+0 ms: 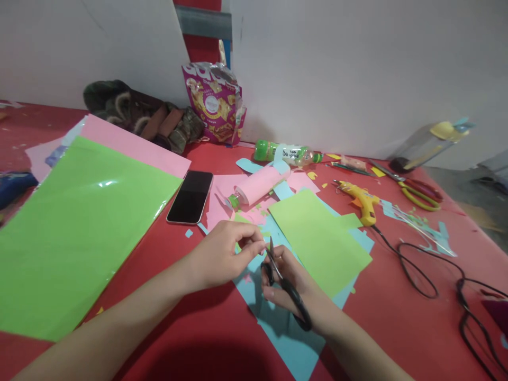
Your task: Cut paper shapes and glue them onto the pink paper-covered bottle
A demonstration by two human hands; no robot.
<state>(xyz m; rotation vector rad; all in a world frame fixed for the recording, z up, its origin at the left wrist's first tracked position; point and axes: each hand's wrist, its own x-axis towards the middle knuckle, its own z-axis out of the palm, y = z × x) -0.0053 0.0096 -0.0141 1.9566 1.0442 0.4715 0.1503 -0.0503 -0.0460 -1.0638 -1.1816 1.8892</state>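
My right hand (293, 280) grips black-handled scissors (292, 296), their blades pointing up and away from me. Just left of the blade tips, my left hand (230, 251) is closed in a pinch; a tiny pink bit shows at its fingertips, too small to name. Beneath both hands lies light blue paper (293, 344), with a green sheet (321, 238) on top of it to the right. Beyond my left hand rests a bottle wrapped in pink paper (260, 186), its green cap toward me, among pink and green scraps.
Left are a phone (190, 197) and a packet of green paper (79, 227). A yellow glue gun (359, 201) trails its black cord on the right, near red-and-yellow-handled pliers (420, 193). Along the back stand a snack bag (214, 106), a labelled bottle (288, 152) and a clear tumbler (424, 145).
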